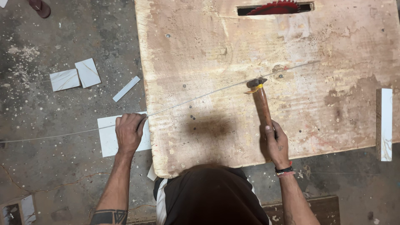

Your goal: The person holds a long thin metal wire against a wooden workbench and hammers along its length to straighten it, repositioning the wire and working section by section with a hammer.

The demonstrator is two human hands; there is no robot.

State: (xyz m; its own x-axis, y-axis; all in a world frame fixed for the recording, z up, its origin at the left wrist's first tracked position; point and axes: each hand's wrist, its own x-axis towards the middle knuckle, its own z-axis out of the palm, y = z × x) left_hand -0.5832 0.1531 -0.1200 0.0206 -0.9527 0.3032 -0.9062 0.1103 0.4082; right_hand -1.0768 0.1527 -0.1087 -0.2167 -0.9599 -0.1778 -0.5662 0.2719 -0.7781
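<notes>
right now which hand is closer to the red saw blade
Right. The right hand grips the hammer on the wooden tabletop, below the saw blade. The left hand holds the wire off the table's left edge, farther away.

Both forearms are bare, with no sleeves reaching them. The left forearm (116,183) carries a dark tattoo (109,216) near the elbow, a solid band with triangle shapes set into it, and the left hand (129,132) is bare of rings or gloves; the right hand (276,142) has a small dark tattoo mark on its back, and the right wrist wears stacked bracelets (285,171), a black band nearest the hand and a pinkish-red one just behind it. Near the bottom edge the torso shows in a dark brown top (212,196) with a strip of white cloth (161,200) along its left side.
</notes>
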